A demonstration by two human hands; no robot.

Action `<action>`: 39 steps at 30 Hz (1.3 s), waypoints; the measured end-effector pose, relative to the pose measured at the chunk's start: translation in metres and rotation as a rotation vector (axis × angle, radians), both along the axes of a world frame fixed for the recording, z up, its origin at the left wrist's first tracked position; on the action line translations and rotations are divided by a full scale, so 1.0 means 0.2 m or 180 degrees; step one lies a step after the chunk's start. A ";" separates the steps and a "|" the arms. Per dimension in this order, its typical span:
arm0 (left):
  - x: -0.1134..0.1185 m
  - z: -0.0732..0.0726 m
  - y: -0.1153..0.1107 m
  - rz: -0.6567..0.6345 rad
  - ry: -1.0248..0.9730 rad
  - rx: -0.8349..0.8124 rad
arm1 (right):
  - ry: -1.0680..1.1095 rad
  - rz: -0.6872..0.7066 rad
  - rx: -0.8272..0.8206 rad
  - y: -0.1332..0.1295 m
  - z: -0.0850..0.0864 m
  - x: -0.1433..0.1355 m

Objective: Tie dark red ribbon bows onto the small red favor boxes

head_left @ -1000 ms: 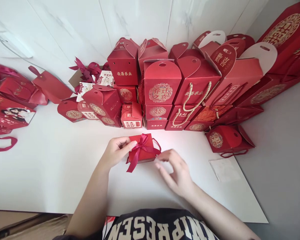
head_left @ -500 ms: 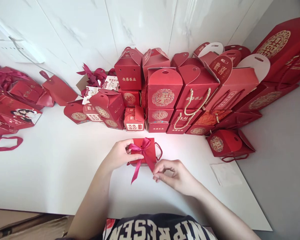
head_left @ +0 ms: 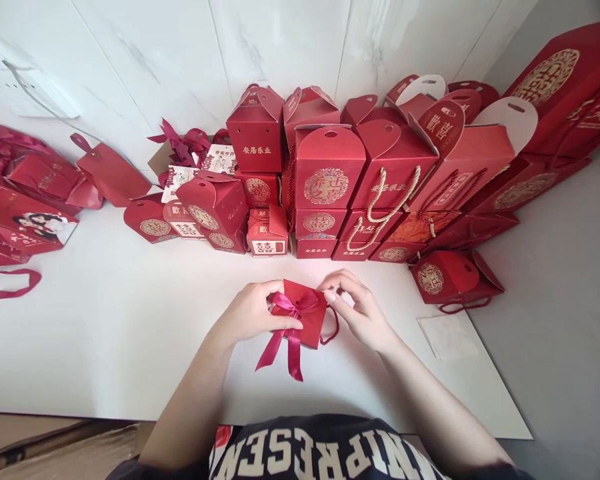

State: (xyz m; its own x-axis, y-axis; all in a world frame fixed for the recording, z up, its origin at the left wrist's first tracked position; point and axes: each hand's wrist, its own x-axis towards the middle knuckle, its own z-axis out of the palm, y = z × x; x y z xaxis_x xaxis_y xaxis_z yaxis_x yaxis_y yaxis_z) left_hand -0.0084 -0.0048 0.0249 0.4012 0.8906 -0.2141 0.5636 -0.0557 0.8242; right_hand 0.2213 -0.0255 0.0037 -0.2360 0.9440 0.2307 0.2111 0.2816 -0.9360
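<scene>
Our left hand (head_left: 254, 310) grips the 1 small red box (head_left: 310, 323) by its side, thumb over the bow (head_left: 296, 307). Our right hand (head_left: 357, 310), fingers slightly curled and narrow, is at the box's upper right corner. Stacked gift boxes (head_left: 325, 180) stand behind the box.

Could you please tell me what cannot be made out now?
All in the head view:
- Inside of the small red box: hidden by its walls.
- Most fingertips of the left hand: behind this box.
- Any writing on the white sheet: too faint.
- Far side of the tall red bag: cut by right edge.
</scene>
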 end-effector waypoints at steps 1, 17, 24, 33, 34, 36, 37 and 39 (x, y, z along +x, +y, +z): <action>0.00 0.00 0.00 -0.0027 0.0014 -0.0019 | -0.0007 -0.0009 0.0010 0.02 -0.01 0.00; 0.02 0.00 -0.01 0.0052 0.0168 0.0199 | 0.0416 0.0933 -0.0634 0.08 -0.09 -0.01; 0.02 -0.02 0.00 0.0139 0.0308 0.0162 | 0.0492 0.0672 -0.0568 0.05 -0.14 -0.01; 0.04 -0.04 0.00 0.0269 0.0041 0.0087 | 0.0840 0.0474 -0.0555 0.03 -0.21 -0.03; 0.04 -0.05 0.00 0.0287 0.0015 0.0098 | 0.0873 0.0468 -0.0558 0.03 -0.22 -0.03; 0.04 -0.05 0.01 0.0308 -0.0059 0.0104 | 0.0918 0.0439 -0.0575 0.03 -0.23 -0.03; 0.04 -0.05 0.01 0.0311 -0.0088 0.0107 | 0.0936 0.0418 -0.0582 0.03 -0.24 -0.04; 0.04 -0.05 0.02 0.0310 -0.0090 0.0164 | 0.0965 0.0388 -0.0587 0.03 -0.24 -0.04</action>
State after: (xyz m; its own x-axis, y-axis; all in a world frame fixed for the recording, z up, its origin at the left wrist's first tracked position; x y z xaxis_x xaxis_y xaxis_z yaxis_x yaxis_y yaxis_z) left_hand 0.0001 -0.0013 0.0153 0.3176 0.9352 -0.1568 0.5449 -0.0446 0.8373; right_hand 0.2138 -0.0192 -0.0453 -0.2963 0.9454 0.1361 -0.1081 0.1084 -0.9882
